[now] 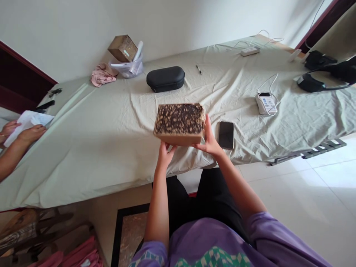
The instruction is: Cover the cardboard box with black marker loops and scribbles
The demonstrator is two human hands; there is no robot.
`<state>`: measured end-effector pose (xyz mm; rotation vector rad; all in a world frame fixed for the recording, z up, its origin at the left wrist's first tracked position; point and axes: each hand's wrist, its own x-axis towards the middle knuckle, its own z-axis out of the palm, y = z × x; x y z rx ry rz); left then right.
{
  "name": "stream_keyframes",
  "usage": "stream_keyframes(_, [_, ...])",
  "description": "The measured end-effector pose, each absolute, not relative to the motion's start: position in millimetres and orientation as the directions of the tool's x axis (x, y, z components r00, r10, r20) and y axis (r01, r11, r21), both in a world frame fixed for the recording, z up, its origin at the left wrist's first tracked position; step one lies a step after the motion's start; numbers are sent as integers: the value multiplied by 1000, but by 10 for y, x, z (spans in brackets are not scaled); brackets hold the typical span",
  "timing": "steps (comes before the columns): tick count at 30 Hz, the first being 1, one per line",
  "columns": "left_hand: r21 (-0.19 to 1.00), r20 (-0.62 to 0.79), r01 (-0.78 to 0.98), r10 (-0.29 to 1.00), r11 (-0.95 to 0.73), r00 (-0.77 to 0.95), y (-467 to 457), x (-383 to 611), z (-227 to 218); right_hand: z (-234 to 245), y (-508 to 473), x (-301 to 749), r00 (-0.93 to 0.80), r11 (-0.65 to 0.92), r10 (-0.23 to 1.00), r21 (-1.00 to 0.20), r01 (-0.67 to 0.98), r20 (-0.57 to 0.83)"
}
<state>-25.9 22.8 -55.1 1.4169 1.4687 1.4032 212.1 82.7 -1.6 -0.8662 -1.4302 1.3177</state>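
A cardboard box (179, 120) with a dark, mottled brown pattern on its top is held up over the near part of the cloth-covered table. My left hand (166, 154) grips its near lower edge, with part of the fingers hidden beneath. On the box's right end, my right hand (209, 139) has the thumb up along the side and the fingers under the bottom. A smartphone (226, 135) with a dark screen lies just right of my right hand. Beyond the box sits a closed black hard case (165, 78).
A clear plastic tub (129, 69) with a small brown box (122, 48) and a pink cloth (103, 75) stand back left. A pen (198, 69), white device (266, 103), power strip (250, 51) and black headset (314, 81) lie rightward. Another person's hands (32, 134) hold white paper (30, 120).
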Motion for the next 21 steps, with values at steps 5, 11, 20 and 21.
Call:
stream_keyframes(5, [947, 289, 216, 922, -236, -259, 193, -50, -400, -176, 876, 2067, -174, 466, 881, -871, 158, 440])
stream_keyframes(11, [976, 218, 88, 913, -200, -344, 250, -95, -161, -76, 647, 2083, -124, 421, 898, -906, -46, 423])
stream_keyframes(20, [963, 57, -254, 990, -89, -132, 122, -143, -104, 14, 477, 2023, -162, 548, 824, -836, -15, 543])
stream_keyframes(21, [966, 66, -240, 989, -98, -135, 119, -148, -103, 6, 469, 2021, -166, 552, 822, -834, -6, 545])
